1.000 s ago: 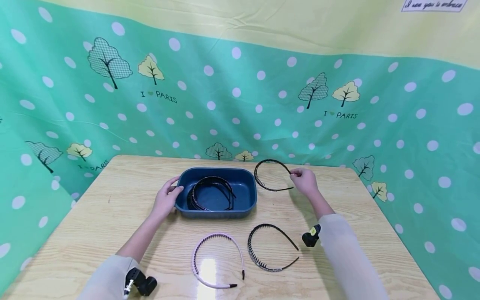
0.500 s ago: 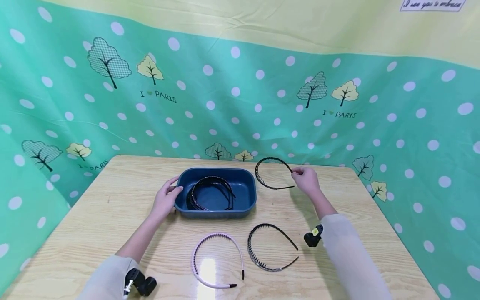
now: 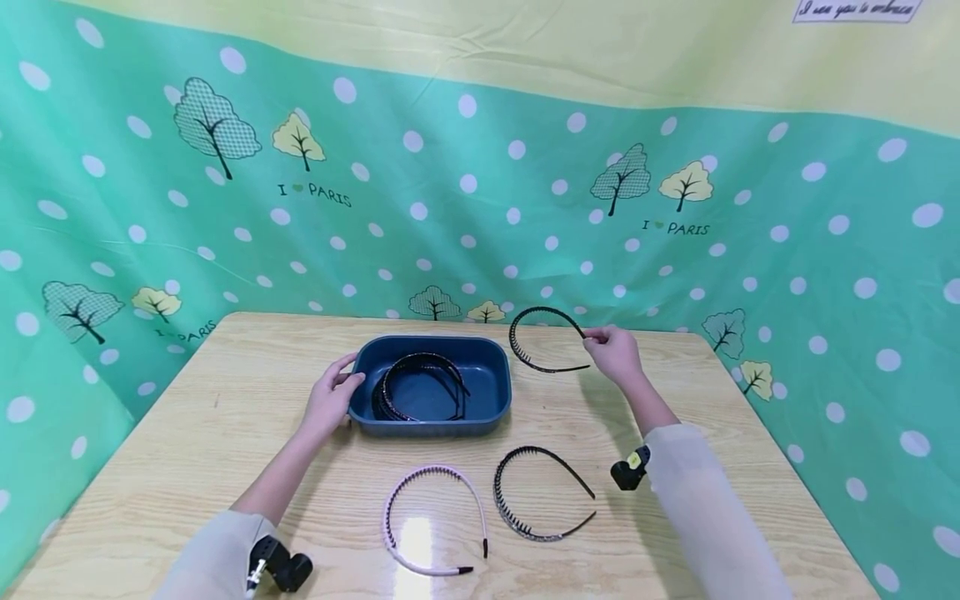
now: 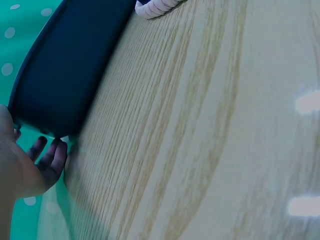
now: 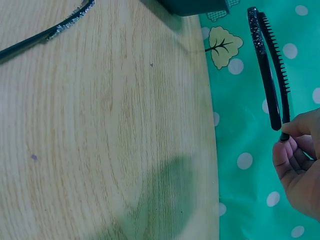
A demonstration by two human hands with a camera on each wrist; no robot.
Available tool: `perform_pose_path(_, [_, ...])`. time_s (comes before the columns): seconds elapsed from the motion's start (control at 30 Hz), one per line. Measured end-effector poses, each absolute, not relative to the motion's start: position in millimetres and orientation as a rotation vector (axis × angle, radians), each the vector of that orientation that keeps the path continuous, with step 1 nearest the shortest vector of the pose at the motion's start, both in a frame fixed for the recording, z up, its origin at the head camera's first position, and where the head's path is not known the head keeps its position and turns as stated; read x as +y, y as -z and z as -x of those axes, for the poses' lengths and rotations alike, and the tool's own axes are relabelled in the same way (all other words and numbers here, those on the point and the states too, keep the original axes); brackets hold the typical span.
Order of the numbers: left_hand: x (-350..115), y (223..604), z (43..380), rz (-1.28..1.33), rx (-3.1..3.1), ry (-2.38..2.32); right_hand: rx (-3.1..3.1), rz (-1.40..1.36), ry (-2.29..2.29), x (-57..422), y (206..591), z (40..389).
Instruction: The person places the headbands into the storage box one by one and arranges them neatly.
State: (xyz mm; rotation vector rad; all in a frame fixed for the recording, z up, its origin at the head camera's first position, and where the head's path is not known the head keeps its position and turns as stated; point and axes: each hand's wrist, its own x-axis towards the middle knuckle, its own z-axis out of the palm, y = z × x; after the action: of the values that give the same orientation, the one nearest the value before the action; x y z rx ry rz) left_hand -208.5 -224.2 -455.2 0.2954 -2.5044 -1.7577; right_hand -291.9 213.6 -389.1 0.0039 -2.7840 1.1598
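Observation:
My left hand (image 3: 330, 396) grips the left end of a dark blue plastic tub (image 3: 431, 428), its thumb over the rim. In the left wrist view, fingertips curl against the tub's lower end. Several black headbands (image 3: 387, 390) lie together in the tub's left half. My right hand (image 3: 617, 354) pinches one end of a black toothed headband (image 3: 513, 337) between thumb and fingers, to the right of the tub. The right wrist view shows glitter along the outer side of this headband and a row of comb teeth inside.
In front of the tub, a pale pink headband (image 3: 387, 521) and another black headband with silver glitter (image 3: 501, 500) lie on the wooden table (image 3: 225, 433). Behind the table hangs a green polka-dot cloth (image 3: 465, 208).
My right hand has risen slightly with the black headband, moving a little away toward the back cloth. My left hand and the tub stay in place.

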Motion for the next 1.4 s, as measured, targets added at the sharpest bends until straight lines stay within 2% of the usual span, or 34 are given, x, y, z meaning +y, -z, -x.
perform_pose_path(1.4, [-226,455,209,-0.251,-2.503,1.746,-2.720,-0.042,-1.324,167,390,280])
